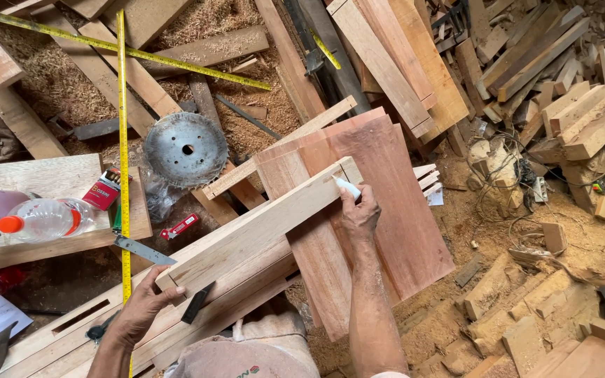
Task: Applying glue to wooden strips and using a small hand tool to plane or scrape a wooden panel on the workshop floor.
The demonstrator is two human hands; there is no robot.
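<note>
Head view: left hand (145, 304) grips the near end of a long pale planed wooden beam (260, 227), fingers curled over its end face, and the beam lies diagonally across stacked pale boards and a wide reddish-brown wooden plank (393, 210). Right hand (360, 213) is closed on a short white marker stick (348, 187), tip touching the beam's far end beside a dark pencilled line. Round grey toothed circular saw blade (186, 149) lies flat on sawdust just left of the beam, yellow tape measure (123, 140) runs vertically past it, and a clear plastic bottle with orange cap (40, 220) lies on a board at far left.
</note>
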